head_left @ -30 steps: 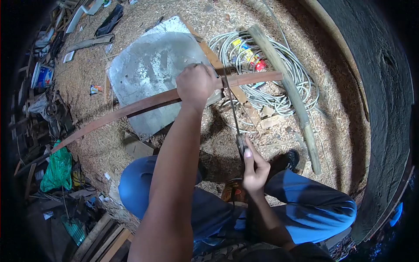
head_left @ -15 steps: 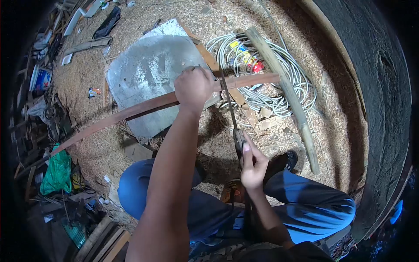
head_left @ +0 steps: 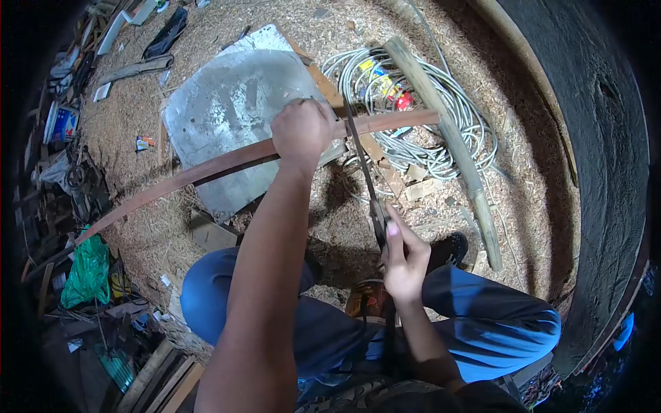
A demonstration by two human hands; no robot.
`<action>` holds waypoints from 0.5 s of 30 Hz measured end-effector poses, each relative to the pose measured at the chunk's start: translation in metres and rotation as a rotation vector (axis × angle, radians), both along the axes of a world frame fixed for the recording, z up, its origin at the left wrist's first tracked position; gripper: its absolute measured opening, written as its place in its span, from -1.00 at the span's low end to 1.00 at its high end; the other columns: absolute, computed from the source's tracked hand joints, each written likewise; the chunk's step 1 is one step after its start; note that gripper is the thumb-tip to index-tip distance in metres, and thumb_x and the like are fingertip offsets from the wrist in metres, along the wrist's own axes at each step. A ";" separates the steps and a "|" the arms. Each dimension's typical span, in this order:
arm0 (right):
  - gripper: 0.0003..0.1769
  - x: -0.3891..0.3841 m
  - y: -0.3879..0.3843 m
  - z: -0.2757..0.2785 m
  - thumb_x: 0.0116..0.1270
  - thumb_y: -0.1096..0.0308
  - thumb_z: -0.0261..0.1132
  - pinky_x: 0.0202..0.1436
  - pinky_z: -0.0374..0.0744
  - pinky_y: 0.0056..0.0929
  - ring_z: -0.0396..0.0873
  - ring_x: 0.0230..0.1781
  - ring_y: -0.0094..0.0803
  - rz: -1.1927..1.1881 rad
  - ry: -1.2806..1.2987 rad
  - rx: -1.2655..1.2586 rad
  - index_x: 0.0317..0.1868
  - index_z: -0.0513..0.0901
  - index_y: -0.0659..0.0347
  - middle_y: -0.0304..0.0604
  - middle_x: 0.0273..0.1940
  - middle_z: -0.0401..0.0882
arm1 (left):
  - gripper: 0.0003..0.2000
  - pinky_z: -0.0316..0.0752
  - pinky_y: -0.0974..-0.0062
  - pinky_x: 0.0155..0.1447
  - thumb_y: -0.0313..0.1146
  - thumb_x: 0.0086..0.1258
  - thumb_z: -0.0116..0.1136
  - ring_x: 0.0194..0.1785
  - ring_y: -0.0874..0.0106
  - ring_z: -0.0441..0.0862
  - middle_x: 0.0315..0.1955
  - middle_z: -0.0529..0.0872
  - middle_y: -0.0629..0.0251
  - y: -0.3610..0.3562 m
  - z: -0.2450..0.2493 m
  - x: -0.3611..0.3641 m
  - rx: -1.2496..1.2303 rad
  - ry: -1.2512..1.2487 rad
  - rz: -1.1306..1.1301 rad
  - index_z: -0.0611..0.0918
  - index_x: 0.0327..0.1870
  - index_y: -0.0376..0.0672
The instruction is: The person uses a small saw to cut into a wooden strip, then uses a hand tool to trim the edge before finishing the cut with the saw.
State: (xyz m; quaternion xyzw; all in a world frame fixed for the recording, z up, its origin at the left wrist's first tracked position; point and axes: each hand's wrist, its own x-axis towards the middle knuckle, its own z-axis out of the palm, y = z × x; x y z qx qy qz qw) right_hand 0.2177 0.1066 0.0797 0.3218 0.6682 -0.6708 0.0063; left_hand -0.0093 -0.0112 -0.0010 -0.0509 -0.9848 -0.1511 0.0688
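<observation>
Firmly grips a long curved brown strip (head_left: 206,171) with the left hand (head_left: 301,131), fingers wrapped right round it, knuckles up, no gap showing. Holds the strip off the floor, running from the lower left, past a green bag (head_left: 86,272), up over a grey metal sheet (head_left: 227,103) to its end near a pale pole (head_left: 447,138). Pinches the lower end of a narrow blade (head_left: 365,172) with the right hand (head_left: 403,261), fingers (head_left: 412,241) closed on it, thumb laid along the handle part. Sets the blade's upper end against the strip just right of the left hand, crossing it nearly at a right angle. Crouches over a floor (head_left: 537,172) of sawdust and shavings, knees in blue trousers (head_left: 496,323) to either side of the arms, a dark shoe (head_left: 451,249) just right of the right hand. Beyond the strip, a coil of white cable (head_left: 475,131) with the pole lying slantwise across it, and flat wood offcuts (head_left: 420,189) beside the blade. At far left, a clutter of boards and a white tub (head_left: 60,122); at right, a dark curved wall (head_left: 592,138).
</observation>
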 end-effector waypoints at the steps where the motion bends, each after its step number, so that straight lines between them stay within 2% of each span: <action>1: -0.58 -0.017 0.002 -0.001 0.60 0.31 0.16 0.37 0.45 -0.46 0.58 0.23 -0.47 -0.004 0.005 0.001 0.32 0.56 0.40 0.05 0.13 0.72 | -0.65 0.65 0.08 -0.19 -0.23 0.37 0.06 -0.42 -0.03 0.74 -0.52 0.74 -0.07 -0.001 0.001 -0.001 0.001 0.005 -0.004 0.76 -0.54 -0.21; 4: -0.58 -0.057 0.002 -0.012 0.59 0.33 0.18 0.37 0.43 -0.47 0.56 0.27 -0.45 0.072 -0.131 -0.022 0.32 0.57 0.38 0.09 0.14 0.72 | -0.65 0.65 0.07 -0.18 -0.23 0.37 0.06 -0.41 -0.04 0.73 -0.51 0.74 -0.07 0.003 0.002 0.001 -0.010 -0.001 0.015 0.75 -0.53 -0.22; 6: -0.59 -0.063 -0.005 -0.026 0.59 0.35 0.16 0.19 0.54 -0.50 0.64 0.06 -0.50 0.054 0.048 0.091 0.34 0.57 0.36 0.10 0.10 0.73 | -0.65 0.64 0.07 -0.19 -0.23 0.37 0.05 -0.41 -0.05 0.73 -0.50 0.74 -0.08 0.004 0.002 0.000 -0.023 -0.015 0.042 0.74 -0.53 -0.23; 7: -0.59 -0.058 -0.006 -0.023 0.59 0.35 0.16 0.19 0.54 -0.50 0.64 0.06 -0.50 0.057 0.036 0.085 0.34 0.57 0.36 0.10 0.10 0.73 | -0.65 0.64 0.07 -0.19 -0.23 0.37 0.05 -0.41 -0.05 0.73 -0.50 0.74 -0.08 0.002 0.001 0.003 -0.029 -0.028 0.045 0.74 -0.53 -0.23; 9: -0.58 -0.054 -0.004 -0.012 0.60 0.35 0.16 -0.05 0.58 -0.50 0.61 -0.20 -0.53 0.040 -0.015 -0.031 0.35 0.55 0.35 0.05 0.10 0.74 | -0.66 0.64 0.07 -0.18 -0.24 0.36 0.06 -0.40 -0.05 0.73 -0.48 0.74 -0.08 0.001 0.000 0.002 -0.015 -0.004 0.029 0.74 -0.53 -0.25; 10: -0.58 -0.051 -0.006 -0.020 0.60 0.34 0.16 -0.38 0.48 -0.55 0.42 -0.48 -0.64 0.077 0.072 0.081 0.37 0.55 0.31 -0.16 -0.16 0.76 | -0.66 0.64 0.07 -0.18 -0.24 0.36 0.06 -0.40 -0.05 0.73 -0.48 0.74 -0.08 0.002 0.000 0.000 -0.017 -0.002 0.029 0.74 -0.53 -0.25; 11: -0.58 -0.051 -0.006 -0.018 0.60 0.34 0.16 -0.38 0.48 -0.55 0.42 -0.48 -0.64 0.079 0.071 0.075 0.37 0.55 0.31 -0.16 -0.16 0.76 | -0.67 0.64 0.07 -0.19 -0.25 0.35 0.07 -0.41 -0.04 0.73 -0.48 0.74 -0.07 0.002 0.001 0.001 -0.003 0.016 0.010 0.73 -0.54 -0.25; 13: -0.58 -0.056 -0.006 -0.010 0.61 0.30 0.16 -0.52 0.31 -0.61 0.32 -0.59 -0.72 -0.024 0.028 -0.161 0.37 0.57 0.27 -0.38 -0.47 0.58 | -0.68 0.64 0.08 -0.20 -0.25 0.34 0.08 -0.41 -0.03 0.73 -0.48 0.74 -0.06 0.000 -0.001 0.000 0.004 0.034 0.007 0.72 -0.55 -0.25; 14: -0.58 -0.064 -0.005 -0.008 0.62 0.26 0.15 -0.59 0.13 -0.64 0.17 -0.66 -0.78 -0.071 -0.011 -0.192 0.37 0.58 0.21 -0.52 -0.62 0.29 | -0.69 0.64 0.08 -0.21 -0.26 0.33 0.10 -0.42 -0.02 0.73 -0.49 0.74 -0.05 -0.001 -0.002 -0.001 0.014 0.055 -0.001 0.72 -0.56 -0.25; 15: -0.58 -0.067 0.003 -0.007 0.63 0.25 0.13 -0.60 0.15 -0.63 0.18 -0.67 -0.75 -0.065 -0.046 -0.226 0.37 0.58 0.22 -0.51 -0.64 0.30 | -0.70 0.64 0.08 -0.22 -0.27 0.32 0.11 -0.43 -0.01 0.72 -0.49 0.74 -0.03 -0.001 -0.004 -0.001 0.027 0.076 -0.012 0.72 -0.56 -0.25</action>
